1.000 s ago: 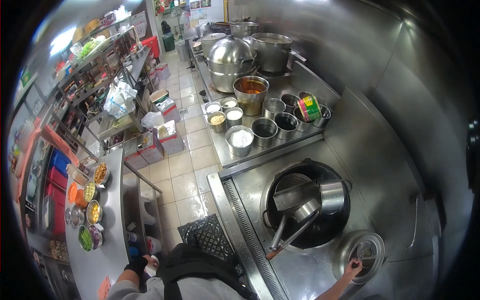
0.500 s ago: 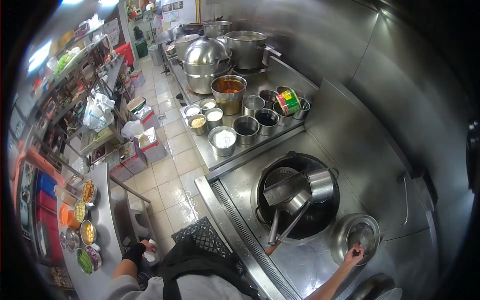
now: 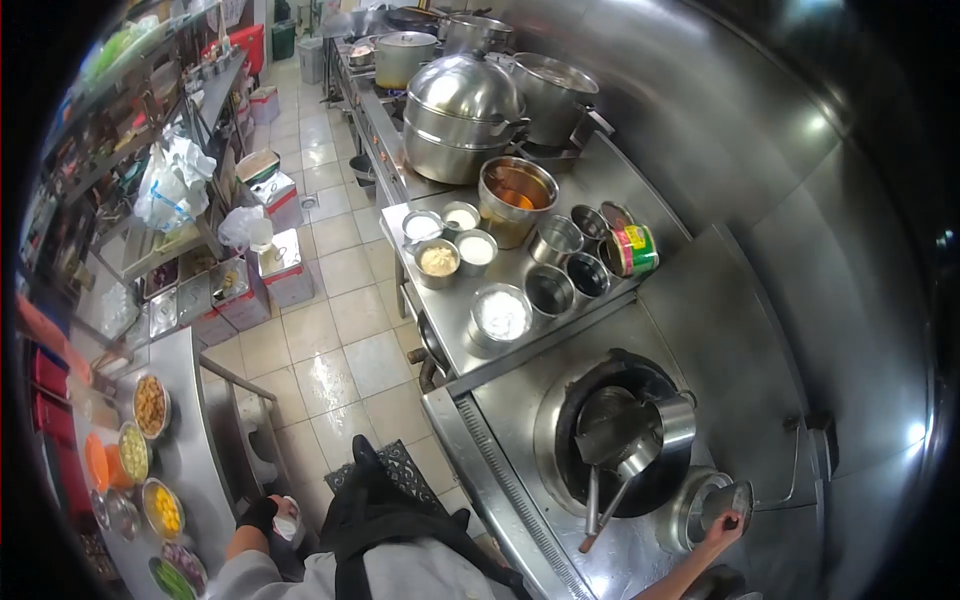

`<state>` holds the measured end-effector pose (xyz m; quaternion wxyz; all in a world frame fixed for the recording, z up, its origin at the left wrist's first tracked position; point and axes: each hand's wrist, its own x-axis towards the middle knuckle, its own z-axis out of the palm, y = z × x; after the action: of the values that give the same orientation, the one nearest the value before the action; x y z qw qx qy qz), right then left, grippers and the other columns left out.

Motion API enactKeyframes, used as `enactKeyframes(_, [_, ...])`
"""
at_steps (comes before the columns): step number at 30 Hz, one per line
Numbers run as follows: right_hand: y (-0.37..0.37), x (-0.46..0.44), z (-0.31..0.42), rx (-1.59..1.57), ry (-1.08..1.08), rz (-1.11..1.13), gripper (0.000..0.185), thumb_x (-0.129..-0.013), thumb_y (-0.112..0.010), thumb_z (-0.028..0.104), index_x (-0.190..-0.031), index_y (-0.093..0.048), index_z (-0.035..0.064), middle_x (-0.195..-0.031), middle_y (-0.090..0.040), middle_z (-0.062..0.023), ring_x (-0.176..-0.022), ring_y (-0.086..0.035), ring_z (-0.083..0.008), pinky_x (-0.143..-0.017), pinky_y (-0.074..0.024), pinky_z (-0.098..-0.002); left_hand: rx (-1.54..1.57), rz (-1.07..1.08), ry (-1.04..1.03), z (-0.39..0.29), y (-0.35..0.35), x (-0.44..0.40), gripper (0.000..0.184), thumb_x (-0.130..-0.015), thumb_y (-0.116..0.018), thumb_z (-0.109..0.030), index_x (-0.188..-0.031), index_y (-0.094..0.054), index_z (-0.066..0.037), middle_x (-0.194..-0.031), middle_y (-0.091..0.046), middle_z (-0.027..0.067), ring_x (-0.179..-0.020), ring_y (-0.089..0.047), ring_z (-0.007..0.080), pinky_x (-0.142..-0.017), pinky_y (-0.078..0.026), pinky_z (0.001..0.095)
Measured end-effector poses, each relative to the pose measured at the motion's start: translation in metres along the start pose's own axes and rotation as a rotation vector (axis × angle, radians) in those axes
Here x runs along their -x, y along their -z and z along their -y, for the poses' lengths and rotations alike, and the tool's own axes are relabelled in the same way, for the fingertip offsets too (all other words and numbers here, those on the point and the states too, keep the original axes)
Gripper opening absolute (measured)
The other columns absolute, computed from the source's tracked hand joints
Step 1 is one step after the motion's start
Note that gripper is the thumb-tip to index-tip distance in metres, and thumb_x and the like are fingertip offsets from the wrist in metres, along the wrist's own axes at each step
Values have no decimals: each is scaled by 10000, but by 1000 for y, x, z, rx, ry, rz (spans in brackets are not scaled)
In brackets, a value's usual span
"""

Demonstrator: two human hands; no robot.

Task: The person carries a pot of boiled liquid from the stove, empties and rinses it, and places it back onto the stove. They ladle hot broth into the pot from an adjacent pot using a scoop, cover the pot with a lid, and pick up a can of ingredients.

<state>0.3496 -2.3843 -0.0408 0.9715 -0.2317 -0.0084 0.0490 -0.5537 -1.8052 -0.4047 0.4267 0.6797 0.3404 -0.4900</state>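
Steel worktop (image 3: pixel 510 400) lies under the pot (image 3: pixel 678 515) beside your right hand (image 3: pixel 730 522), whose fingers pinch a shiny, dish-like thing (image 3: pixel 742 495); a slipping pinch could drop it potward. Your left hand (image 3: pixel 280 506) grasps something white (image 3: pixel 287 526), low beside you.

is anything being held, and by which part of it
The right hand pinches a round metal vessel at its near edge. The left hand holds something white, perhaps a cloth; which part is gripped cannot be told.

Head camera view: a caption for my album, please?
Right hand at a metal pot beside the wok; left hand holding something white.
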Motion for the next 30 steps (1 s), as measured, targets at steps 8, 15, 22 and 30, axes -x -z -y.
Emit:
enactKeyframes(8, [-151, -4, -102, -76, -78, 40, 132, -827, -526, -56, -940, -460, -71, -812, -445, -121, -715, -459, -198, -633, -459, -284, 385, -261, 143, 102, 214, -56, 257, -724, -672, -319, -923, -736, -169, -950, -703, 102, -879, -681, 234, -757, -540, 354])
enactKeyframes(15, [-299, -47, -247, -66, -166, 47, 148, -819, -525, -66, -944, -449, -79, -836, -406, -129, -748, -446, -206, -622, -453, -268, 392, -684, 5, 62, 515, -34, 422, -652, -674, -369, -872, -703, -10, -874, -672, 240, -859, -665, 348, -794, -529, 405])
enactKeyframes(22, [-466, -99, -449, -161, -346, 141, 135, -837, -493, -78, -911, -386, -43, -793, -384, -118, -745, -442, -189, -602, -434, -256, 574, -684, 137, 86, 632, -54, 446, -618, -669, -303, -913, -695, 30, -903, -674, 248, -817, -677, 361, -741, -546, 417])
enactKeyframes(30, [-658, -180, -689, -349, -630, 149, 173, -871, -471, -54, -986, -341, -53, -782, -400, -98, -653, -473, -170, -640, -464, -281, -110, -259, -325, 232, 585, -134, 304, -756, -604, -354, -1037, -698, -282, -1070, -682, 13, -967, -644, 218, -829, -505, 381])
